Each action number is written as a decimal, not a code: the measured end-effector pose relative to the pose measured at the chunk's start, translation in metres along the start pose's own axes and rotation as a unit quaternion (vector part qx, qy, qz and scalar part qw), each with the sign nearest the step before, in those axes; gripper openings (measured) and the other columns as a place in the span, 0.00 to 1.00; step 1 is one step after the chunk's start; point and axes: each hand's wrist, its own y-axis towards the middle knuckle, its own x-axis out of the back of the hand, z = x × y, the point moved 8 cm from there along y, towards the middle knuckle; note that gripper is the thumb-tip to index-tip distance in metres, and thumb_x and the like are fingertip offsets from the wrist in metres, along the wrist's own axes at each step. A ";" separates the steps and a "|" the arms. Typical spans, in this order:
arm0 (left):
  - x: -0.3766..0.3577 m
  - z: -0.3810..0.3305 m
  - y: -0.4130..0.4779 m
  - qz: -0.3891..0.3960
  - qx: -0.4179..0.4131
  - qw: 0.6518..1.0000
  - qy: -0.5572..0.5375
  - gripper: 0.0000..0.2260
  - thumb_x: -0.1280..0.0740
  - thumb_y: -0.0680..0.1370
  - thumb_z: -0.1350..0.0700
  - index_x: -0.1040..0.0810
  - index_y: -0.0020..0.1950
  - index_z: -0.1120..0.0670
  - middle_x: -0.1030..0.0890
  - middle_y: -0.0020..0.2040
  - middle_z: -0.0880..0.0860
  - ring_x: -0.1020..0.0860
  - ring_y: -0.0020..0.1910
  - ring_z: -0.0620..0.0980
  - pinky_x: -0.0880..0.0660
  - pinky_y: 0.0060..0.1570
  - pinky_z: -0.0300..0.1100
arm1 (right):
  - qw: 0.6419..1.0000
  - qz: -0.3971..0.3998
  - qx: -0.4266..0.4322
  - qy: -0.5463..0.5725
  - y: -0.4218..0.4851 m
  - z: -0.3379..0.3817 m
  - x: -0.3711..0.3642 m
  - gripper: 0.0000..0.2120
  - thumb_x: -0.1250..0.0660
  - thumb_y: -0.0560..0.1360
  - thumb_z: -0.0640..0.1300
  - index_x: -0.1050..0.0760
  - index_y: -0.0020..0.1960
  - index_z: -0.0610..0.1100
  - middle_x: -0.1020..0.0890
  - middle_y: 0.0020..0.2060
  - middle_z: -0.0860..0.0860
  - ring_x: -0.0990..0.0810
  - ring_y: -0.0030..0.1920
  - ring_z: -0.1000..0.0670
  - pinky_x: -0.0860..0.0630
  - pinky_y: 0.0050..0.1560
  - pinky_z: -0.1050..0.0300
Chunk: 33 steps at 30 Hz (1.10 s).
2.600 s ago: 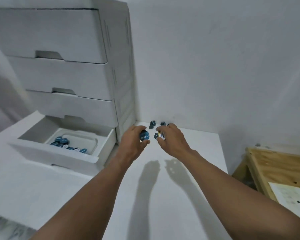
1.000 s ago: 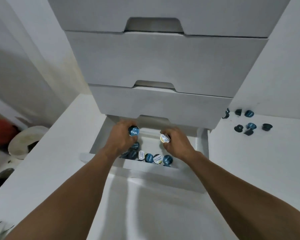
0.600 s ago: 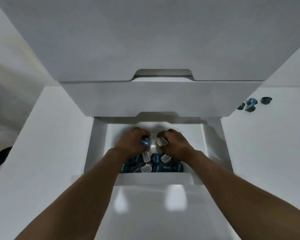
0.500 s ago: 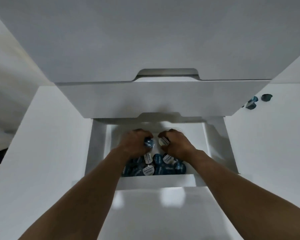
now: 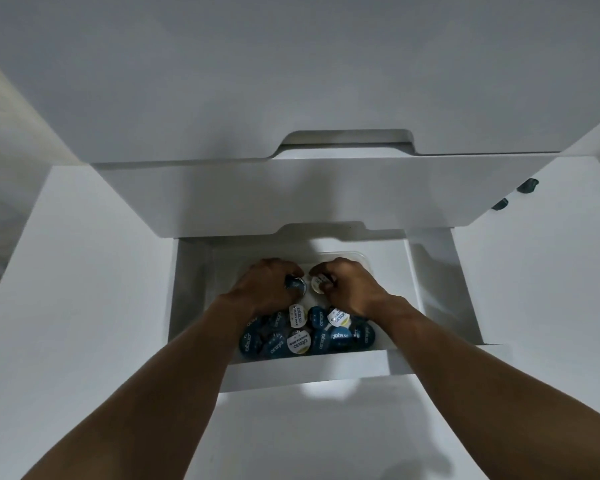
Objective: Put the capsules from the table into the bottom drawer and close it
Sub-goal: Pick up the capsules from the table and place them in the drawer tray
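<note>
The bottom drawer of a white drawer unit stands pulled out. Inside it a clear tray holds several blue and white-lidded capsules. Both my hands reach into the drawer over the tray. My left hand grips a blue capsule. My right hand grips a white-lidded capsule. The two held capsules sit close together, just above the pile. Two dark capsules lie on the table at the right of the unit, partly hidden by the drawer above.
The shut upper drawers of the unit overhang the open one from above. The white table runs along both sides of the unit and in front of the open drawer.
My hands carried one capsule each from the table at the right into the open drawer and sank lower over the tray. The view moved in closer.
</note>
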 end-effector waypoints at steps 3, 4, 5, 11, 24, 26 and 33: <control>-0.001 0.001 0.001 0.004 0.000 1.000 -0.007 0.15 0.33 0.73 0.48 0.22 0.60 0.46 0.19 0.58 0.50 0.21 0.54 0.48 0.24 0.56 0.41 | 1.000 -0.001 0.002 0.003 0.000 0.001 0.001 0.18 0.34 0.74 0.38 0.23 0.63 0.48 0.22 0.60 0.45 0.23 0.60 0.45 0.26 0.61 0.55; -0.002 0.001 0.001 0.006 0.000 1.000 -0.007 0.15 0.32 0.73 0.49 0.22 0.59 0.46 0.18 0.57 0.49 0.21 0.53 0.48 0.24 0.55 0.40 | 1.000 0.000 0.001 0.009 -0.001 0.001 0.001 0.17 0.34 0.75 0.38 0.23 0.63 0.48 0.21 0.60 0.45 0.23 0.59 0.45 0.25 0.61 0.55; -0.003 0.002 0.002 0.007 0.001 1.000 -0.008 0.14 0.33 0.73 0.50 0.21 0.59 0.46 0.18 0.56 0.49 0.20 0.52 0.47 0.24 0.54 0.39 | 1.000 -0.001 -0.002 0.019 -0.002 0.001 0.000 0.17 0.34 0.75 0.38 0.23 0.62 0.48 0.21 0.59 0.46 0.23 0.59 0.46 0.25 0.60 0.56; -0.003 0.003 0.002 0.010 0.007 1.000 -0.013 0.13 0.32 0.73 0.52 0.21 0.57 0.46 0.17 0.54 0.49 0.20 0.50 0.46 0.25 0.52 0.37 | 0.999 0.007 -0.023 0.044 -0.007 -0.002 -0.003 0.15 0.31 0.74 0.44 0.22 0.60 0.47 0.19 0.56 0.46 0.20 0.54 0.47 0.24 0.53 0.59; -0.001 -0.004 0.001 0.011 -0.012 0.999 0.029 0.13 0.31 0.73 0.52 0.20 0.57 0.48 0.17 0.54 0.51 0.20 0.51 0.49 0.23 0.54 0.42 | 0.998 0.013 -0.038 0.039 -0.009 -0.002 -0.008 0.17 0.30 0.73 0.43 0.23 0.61 0.49 0.17 0.55 0.46 0.19 0.54 0.47 0.24 0.54 0.59; -0.001 -0.006 0.000 0.011 -0.013 0.999 0.030 0.14 0.31 0.73 0.52 0.21 0.58 0.49 0.17 0.55 0.51 0.20 0.52 0.49 0.23 0.54 0.41 | 0.998 0.011 -0.044 0.036 -0.009 -0.002 -0.008 0.18 0.30 0.73 0.44 0.23 0.62 0.49 0.18 0.55 0.47 0.19 0.54 0.47 0.25 0.54 0.60; 0.012 -0.013 -0.008 -0.017 -0.012 0.999 0.046 0.16 0.31 0.73 0.53 0.22 0.61 0.50 0.19 0.59 0.52 0.22 0.56 0.49 0.25 0.57 0.41 | 0.997 0.001 -0.074 0.030 -0.016 0.003 -0.003 0.22 0.31 0.75 0.46 0.29 0.68 0.48 0.22 0.62 0.46 0.21 0.58 0.45 0.23 0.59 0.51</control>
